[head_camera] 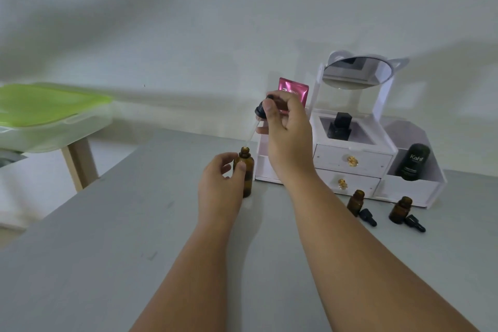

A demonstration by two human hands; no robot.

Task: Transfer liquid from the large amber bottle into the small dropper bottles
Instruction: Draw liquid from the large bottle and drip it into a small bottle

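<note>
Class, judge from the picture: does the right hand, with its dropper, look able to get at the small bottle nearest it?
Probably yes. The small bottle stands uncapped on the table, beside the right forearm, with nothing between. The right hand would only swing the dropper across.

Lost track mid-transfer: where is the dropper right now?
Head view, centre: the right hand pinches the dropper, tilted, its glass tip at the mouth of the large amber bottle gripped by the left hand.
</note>
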